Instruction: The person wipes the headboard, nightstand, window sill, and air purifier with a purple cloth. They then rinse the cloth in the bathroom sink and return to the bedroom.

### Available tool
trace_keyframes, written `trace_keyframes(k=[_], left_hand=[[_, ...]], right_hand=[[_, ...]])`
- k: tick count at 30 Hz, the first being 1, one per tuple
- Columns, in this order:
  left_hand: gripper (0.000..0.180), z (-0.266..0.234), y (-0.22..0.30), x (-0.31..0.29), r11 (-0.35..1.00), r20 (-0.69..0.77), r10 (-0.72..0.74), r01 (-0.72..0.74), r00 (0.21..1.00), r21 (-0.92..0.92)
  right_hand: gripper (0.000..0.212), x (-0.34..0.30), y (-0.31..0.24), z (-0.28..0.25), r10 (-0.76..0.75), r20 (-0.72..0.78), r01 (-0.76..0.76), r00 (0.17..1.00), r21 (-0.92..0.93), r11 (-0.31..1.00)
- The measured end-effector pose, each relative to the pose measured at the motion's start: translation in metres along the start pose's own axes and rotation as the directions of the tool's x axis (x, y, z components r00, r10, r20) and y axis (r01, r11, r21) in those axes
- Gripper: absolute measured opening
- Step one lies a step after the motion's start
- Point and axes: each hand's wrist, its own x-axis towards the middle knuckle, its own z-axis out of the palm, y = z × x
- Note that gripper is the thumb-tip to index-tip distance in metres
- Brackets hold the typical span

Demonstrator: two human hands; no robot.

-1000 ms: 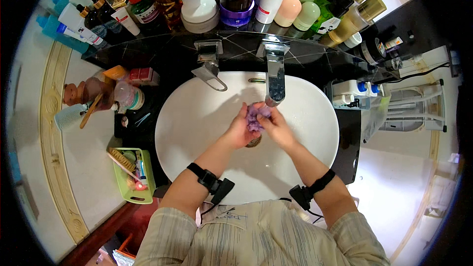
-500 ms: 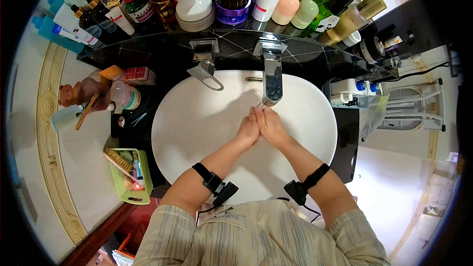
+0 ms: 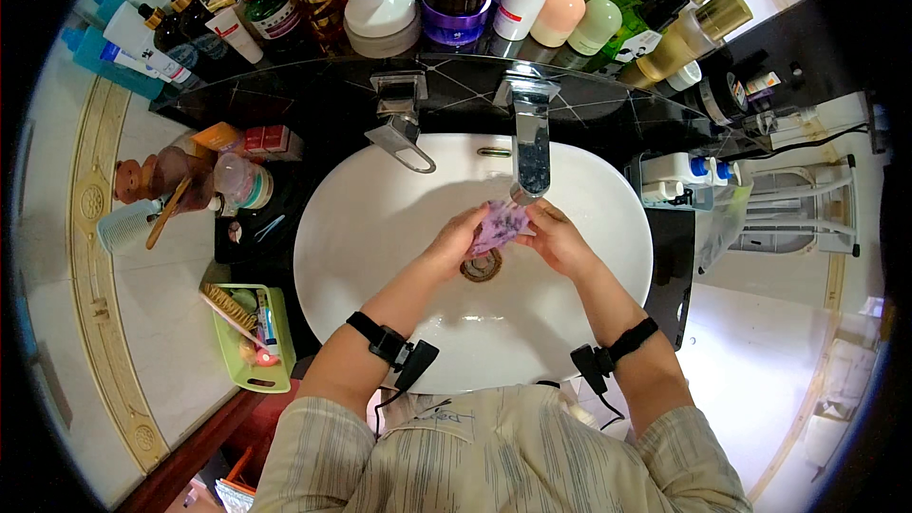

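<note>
A small, soft purple cloth (image 3: 501,226) with dark patches is spread between my hands, right under the chrome faucet spout (image 3: 531,152). My left hand (image 3: 460,239) grips its left edge. On the other side my right hand (image 3: 558,234) pinches the right edge, with the fingertips partly hidden. Both hands are inside the white oval sink basin (image 3: 361,256), above the round brownish drain (image 3: 482,266). Whether water runs from the spout, I cannot tell. The separate chrome faucet handle (image 3: 404,138) stands to the left of the spout.
Bottles and jars crowd the dark shelf (image 3: 328,71) behind the sink. To the left are a green basket (image 3: 271,351) with brushes, a light blue comb (image 3: 128,226) and a clear jar (image 3: 237,180). White pump bottles (image 3: 676,168) stand in a bin on the right.
My hands were pressed together under the spout, and now they have parted. The purple cloth shows stretched between them, and the drain has come into sight.
</note>
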Motion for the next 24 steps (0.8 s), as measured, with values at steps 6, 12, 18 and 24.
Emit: trace_keyframes(k=[6, 12, 18, 24], left_hand=[[0.040, 0.004, -0.003, 0.003, 0.964, -0.017, -0.086, 0.079, 0.996, -0.252], [0.036, 0.018, -0.010, 0.019, 0.955, 0.057, -0.094, 0.106, 0.994, -0.276], [0.037, 0.037, 0.006, 0.005, 0.969, -0.047, -0.172, 0.161, 0.984, -0.189], [0.042, 0.038, 0.011, 0.002, 0.990, -0.165, -0.064, 0.083, 0.984, 0.112]], right_hand=[[0.030, -0.008, -0.003, 0.004, -0.153, 0.092, 0.161, 0.984, -0.091, 0.983], [0.035, -0.011, 0.021, 0.029, -0.590, 0.303, 0.520, 0.748, -0.820, 0.238], [0.033, -0.008, 0.015, 0.037, -0.569, 0.247, 0.449, 0.784, -0.859, 0.247], [0.027, -0.012, 0.013, 0.043, -0.484, 0.094, 0.322, 0.870, -0.852, 0.414]])
